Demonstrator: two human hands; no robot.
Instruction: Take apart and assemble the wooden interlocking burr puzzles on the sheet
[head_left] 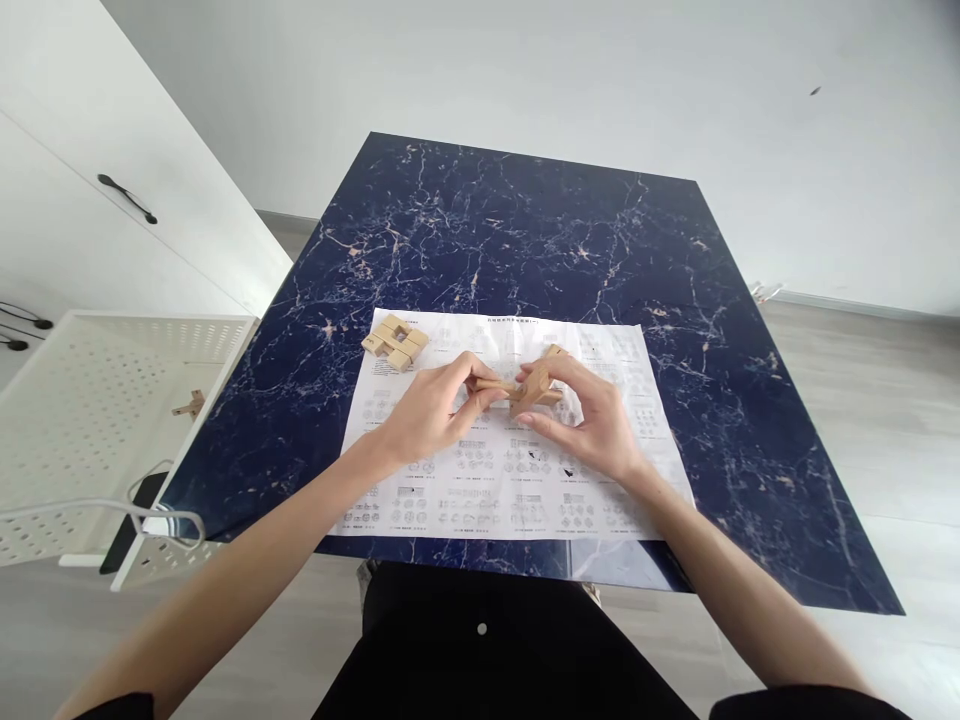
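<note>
My left hand (442,402) pinches a slim wooden puzzle piece (491,385) between thumb and fingers. Its right end meets a chunkier cluster of wooden puzzle pieces (534,390), which my right hand (589,415) grips with thumb below and fingers on top. Whether the slim piece is inserted in the cluster or only touches it, I cannot tell. Both hands are just above a white instruction sheet (450,510) printed with rows of small diagrams. On the sheet's upper left corner lies another block of joined wooden pieces (395,342) with a gap in its middle.
The sheet lies on a dark blue marble-patterned table (517,230). Left of the table stands a white perforated basket (97,400) with a small wooden piece (189,404) inside. A white cabinet (112,120) with black handles is at the far left.
</note>
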